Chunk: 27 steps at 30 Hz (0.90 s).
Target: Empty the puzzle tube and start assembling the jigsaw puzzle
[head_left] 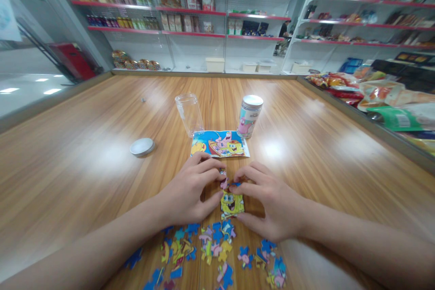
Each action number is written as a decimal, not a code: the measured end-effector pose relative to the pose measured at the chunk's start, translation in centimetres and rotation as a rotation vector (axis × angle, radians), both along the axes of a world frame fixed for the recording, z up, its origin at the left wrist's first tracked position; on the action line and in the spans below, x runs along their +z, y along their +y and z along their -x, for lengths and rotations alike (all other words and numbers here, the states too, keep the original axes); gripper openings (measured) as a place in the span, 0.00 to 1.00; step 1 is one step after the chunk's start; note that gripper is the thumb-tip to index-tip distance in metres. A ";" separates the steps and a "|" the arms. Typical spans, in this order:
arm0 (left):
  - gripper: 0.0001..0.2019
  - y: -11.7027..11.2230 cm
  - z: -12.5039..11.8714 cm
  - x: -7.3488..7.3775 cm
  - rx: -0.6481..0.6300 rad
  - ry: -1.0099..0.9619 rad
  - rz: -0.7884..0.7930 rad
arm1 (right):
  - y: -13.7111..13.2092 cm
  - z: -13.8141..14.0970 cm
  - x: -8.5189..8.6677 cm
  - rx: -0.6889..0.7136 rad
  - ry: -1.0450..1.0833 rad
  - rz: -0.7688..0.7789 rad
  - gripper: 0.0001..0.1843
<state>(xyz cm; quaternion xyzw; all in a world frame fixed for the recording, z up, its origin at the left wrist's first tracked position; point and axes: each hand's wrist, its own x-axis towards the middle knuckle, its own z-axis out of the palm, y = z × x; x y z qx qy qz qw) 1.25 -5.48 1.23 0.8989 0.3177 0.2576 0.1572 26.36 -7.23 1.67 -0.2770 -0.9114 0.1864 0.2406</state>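
Several jigsaw pieces are joined into a small yellow cartoon-face section (232, 205) on the wooden table. A pink puzzle piece (224, 180) sits at its upper edge. From the left, my left hand (197, 186) curls its fingertips against the pink piece, its thumb at the section's left side. My right hand (268, 199) bends around the right side, fingertips at the top and thumb by the lower right corner. Nearer to me lie many loose puzzle pieces (215, 248). Just beyond my hands is a printed picture sheet (220, 144) showing cartoon figures in a boat.
A clear plastic jar (190, 115) stands behind the sheet's left end, a labelled can (249, 118) at its right end. A silver lid (142, 147) lies on the left. Packaged snacks (390, 99) line the right edge; stocked shelves (190, 10) stand behind.
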 end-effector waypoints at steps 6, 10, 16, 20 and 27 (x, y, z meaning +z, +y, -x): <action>0.12 0.2 -0.1 0.1 -0.019 -0.004 -0.002 | 0.0 0.0 0.2 0.004 0.012 -0.010 0.21; 0.12 0.2 -0.1 0.0 -0.035 -0.001 -0.010 | 0.0 0.1 0.4 0.005 0.000 0.003 0.16; 0.12 0.0 0.0 -0.2 -0.037 0.013 -0.019 | 0.0 0.2 0.3 0.007 -0.003 0.009 0.11; 0.11 0.0 0.0 -0.2 -0.057 0.003 -0.036 | 0.0 0.2 0.3 0.007 -0.010 0.001 0.09; 0.12 -0.3 -0.1 0.3 -0.160 -0.012 -0.096 | 0.0 0.2 0.1 -0.009 0.004 -0.009 0.08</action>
